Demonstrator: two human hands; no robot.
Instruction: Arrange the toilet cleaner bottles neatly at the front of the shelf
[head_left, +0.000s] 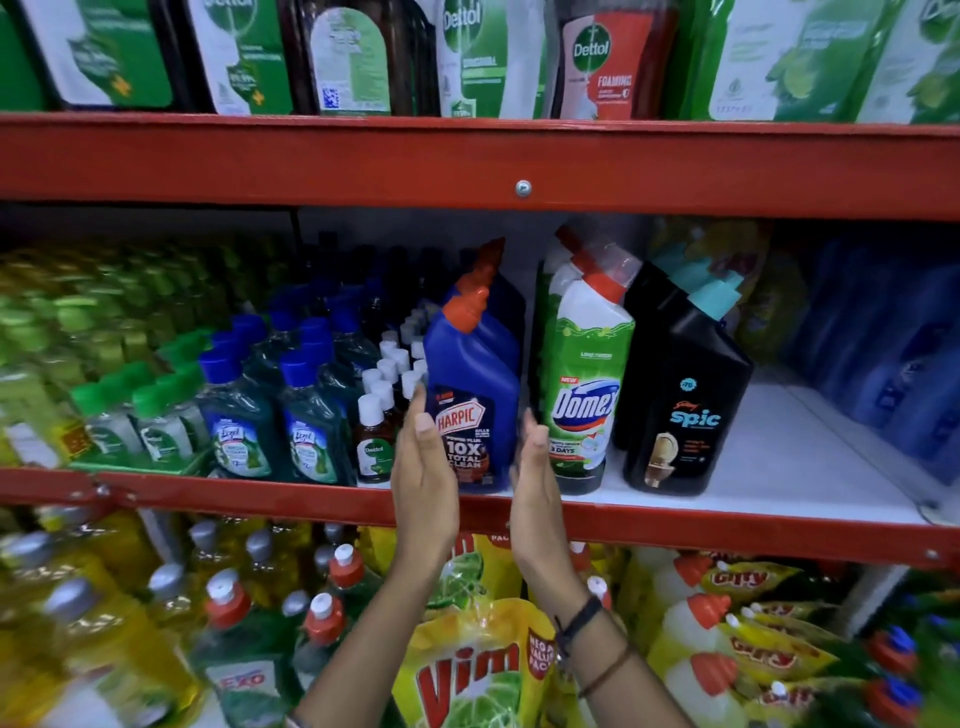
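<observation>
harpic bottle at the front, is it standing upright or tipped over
Upright. The blue Harpic bottle stands on its base at the shelf's front edge, orange cap on top, between the left hand and right hand.

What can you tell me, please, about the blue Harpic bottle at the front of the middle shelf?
The blue Harpic bottle looks like glossy plastic, with an angled neck and an orange-red cap leaning left. It stands upright at the shelf's front edge, its red-and-white label facing out. The left hand and right hand flank its base, fingers straight, no closed grip. Similar bottles stand behind it.
</observation>
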